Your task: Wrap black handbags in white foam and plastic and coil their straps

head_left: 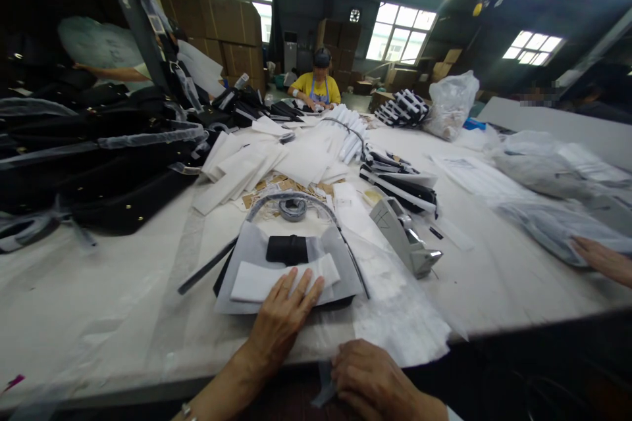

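My left hand (289,306) lies flat, fingers stretched out, on a folded white foam sheet (249,281). That sheet rests on grey-white tissue paper (232,302) spread over a black handbag, most of which is hidden. A small black piece (282,250) shows above the foam, and the wrapped handle (291,197) arches away from me. A dark strap end (205,276) sticks out to the left. At the table's front edge my right hand (368,371) is closed, with a translucent strip of tape (324,385) between its fingers.
A tape dispenser (407,240) stands right of the bag, beside thin white sheets (399,316). Beyond lie a roll of dark strap (292,209), stacked white foam sheets (241,168) and black bags (123,197). A co-worker's hand (602,260) touches plastic-wrapped goods at right; another person (316,89) sits opposite.
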Motion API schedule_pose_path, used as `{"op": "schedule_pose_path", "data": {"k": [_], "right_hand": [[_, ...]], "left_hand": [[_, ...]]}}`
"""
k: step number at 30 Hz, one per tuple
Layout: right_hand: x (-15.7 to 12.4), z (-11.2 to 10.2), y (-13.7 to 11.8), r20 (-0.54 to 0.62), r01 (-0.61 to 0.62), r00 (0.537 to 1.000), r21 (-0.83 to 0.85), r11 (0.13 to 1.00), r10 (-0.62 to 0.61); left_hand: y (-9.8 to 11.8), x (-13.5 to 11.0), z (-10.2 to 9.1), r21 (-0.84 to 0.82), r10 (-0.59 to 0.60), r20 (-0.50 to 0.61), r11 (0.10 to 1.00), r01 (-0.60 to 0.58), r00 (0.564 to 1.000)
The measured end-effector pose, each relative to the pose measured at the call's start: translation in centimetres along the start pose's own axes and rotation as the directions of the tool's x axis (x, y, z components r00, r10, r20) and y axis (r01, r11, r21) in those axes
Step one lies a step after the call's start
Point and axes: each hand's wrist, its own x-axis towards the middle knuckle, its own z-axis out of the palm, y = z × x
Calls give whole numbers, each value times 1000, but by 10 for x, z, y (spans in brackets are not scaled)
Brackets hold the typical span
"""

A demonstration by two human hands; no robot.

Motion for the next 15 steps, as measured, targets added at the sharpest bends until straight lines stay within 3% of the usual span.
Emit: {"op": "schedule_pose_path", "data": {"k": [3,8,11,15], "right_hand": [[2,1,7,-11,-48,999,16,999,49],[8,-4,7,-76,23,997,55,998,-19],[24,-25,1,-78,18,997,-1,1000,-18],[81,-62,13,-186,-140,976,-149,979,112]], "left_hand": [[0,2,1,41,10,-1,999,-10,1000],[-1,5,0,58,-8,-3,998,8,1000],[2,2,3,36,-25,-26,999,25,999],[4,-1,9,-3,-51,-73,999,51,996]]}}
